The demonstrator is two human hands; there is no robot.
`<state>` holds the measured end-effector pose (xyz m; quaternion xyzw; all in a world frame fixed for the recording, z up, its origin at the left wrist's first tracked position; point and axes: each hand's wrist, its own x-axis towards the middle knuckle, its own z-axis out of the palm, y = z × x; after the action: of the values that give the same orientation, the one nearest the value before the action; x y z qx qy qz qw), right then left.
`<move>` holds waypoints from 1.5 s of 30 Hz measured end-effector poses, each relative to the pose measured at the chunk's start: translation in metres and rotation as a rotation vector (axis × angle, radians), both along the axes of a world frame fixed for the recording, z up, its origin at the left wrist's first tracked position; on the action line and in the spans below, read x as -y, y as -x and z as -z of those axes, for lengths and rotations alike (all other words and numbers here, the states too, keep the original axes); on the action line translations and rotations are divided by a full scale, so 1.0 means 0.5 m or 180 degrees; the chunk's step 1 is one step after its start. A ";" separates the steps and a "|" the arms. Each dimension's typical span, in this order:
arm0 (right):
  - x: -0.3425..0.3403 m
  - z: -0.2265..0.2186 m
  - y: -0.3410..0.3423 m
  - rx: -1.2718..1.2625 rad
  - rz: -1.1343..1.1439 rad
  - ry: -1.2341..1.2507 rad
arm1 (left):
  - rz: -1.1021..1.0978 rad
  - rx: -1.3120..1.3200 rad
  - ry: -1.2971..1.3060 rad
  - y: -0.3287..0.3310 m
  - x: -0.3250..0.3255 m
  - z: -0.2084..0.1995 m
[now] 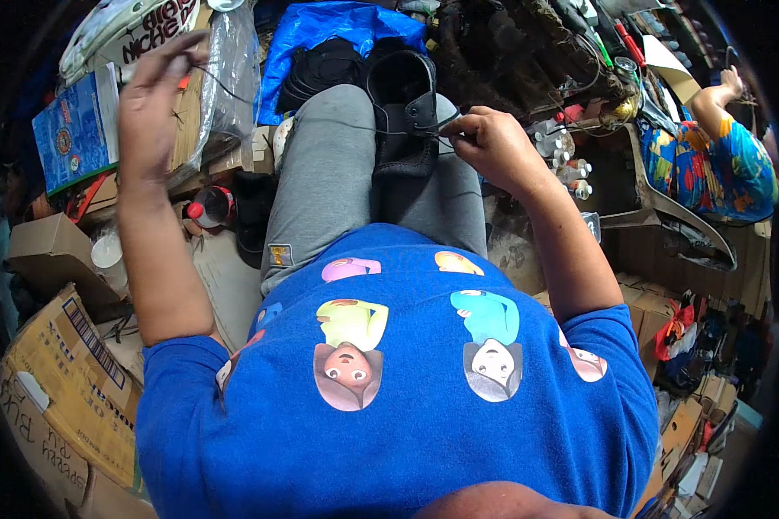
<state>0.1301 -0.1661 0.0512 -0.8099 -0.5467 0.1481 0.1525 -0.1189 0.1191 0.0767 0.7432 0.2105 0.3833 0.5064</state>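
Observation:
A black shoe (404, 157) rests between my knees, its opening facing up. Dark thread (337, 126) stretches across my grey-trousered thigh to the shoe's side. Raised at the far left, my left hand (150, 117) has its fingers closed on a length of the thread that trails from the fingertips. Just right of the shoe, my right hand (493, 145) pinches thread close to the shoe's edge. Whether a small tool is also in that pinch is hidden by the fingers.
A blue plastic sheet (281, 48) with dark round pieces lies beyond my knees. Books (74, 130), a red-capped bottle (212, 208) and cardboard boxes (69, 346) crowd the left. Small clear bottles (571, 169) stand right; another person's arm (714, 104) shows at the far right.

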 end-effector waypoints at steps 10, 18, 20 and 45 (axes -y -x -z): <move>-0.049 -0.014 0.011 0.0021 -0.0704 -0.0178 | 0.1300 -0.0853 -0.0419 -0.165 0.162 0.135; 0.004 0.009 -0.022 -0.1129 0.0172 -0.0072 | 0.1404 -0.1047 -0.1414 -0.223 0.181 0.177; 0.006 0.013 -0.023 -0.1158 0.0235 -0.0049 | 0.1448 -0.1077 -0.1388 -0.225 0.182 0.175; 0.014 0.108 -0.016 -0.2321 0.0708 -0.1010 | 0.1528 -0.1015 -0.0924 -0.257 0.223 0.196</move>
<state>0.1380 -0.1730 -0.0030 -0.7249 -0.3821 0.3219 0.4742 0.0095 0.0075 -0.0212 0.8868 0.0490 0.1577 0.4317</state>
